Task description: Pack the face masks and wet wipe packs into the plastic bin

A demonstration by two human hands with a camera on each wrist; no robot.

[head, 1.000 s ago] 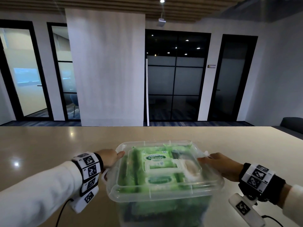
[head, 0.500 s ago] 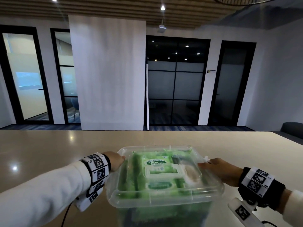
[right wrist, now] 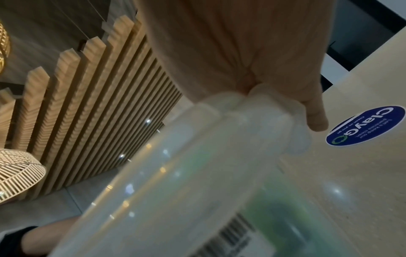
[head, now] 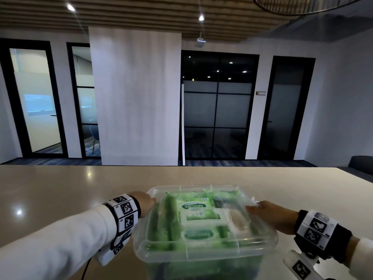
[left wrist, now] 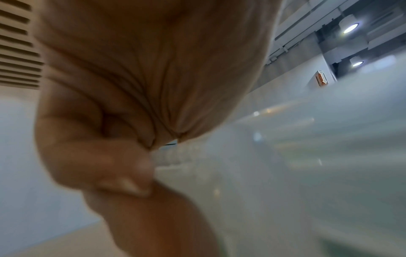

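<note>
Left hand (head: 144, 203) at 9 o'clock and right hand (head: 271, 216) at 3 o'clock gripping bin (head: 203, 257) at side latches, lid (head: 201, 251) on over green wipes (head: 193, 207), masks unseen; packing seemingly done, latching both clips next.

We reach both arms forward in white sleeves, each wrist wrapped in a black band set with black-and-white square markers. Our left hand (head: 143, 202) clasps the left edge of the clear lidded plastic bin (head: 203, 251), fingers curled under its rim. Our right hand (head: 272, 216) grips the right edge, thumb on top of the lid.
</note>
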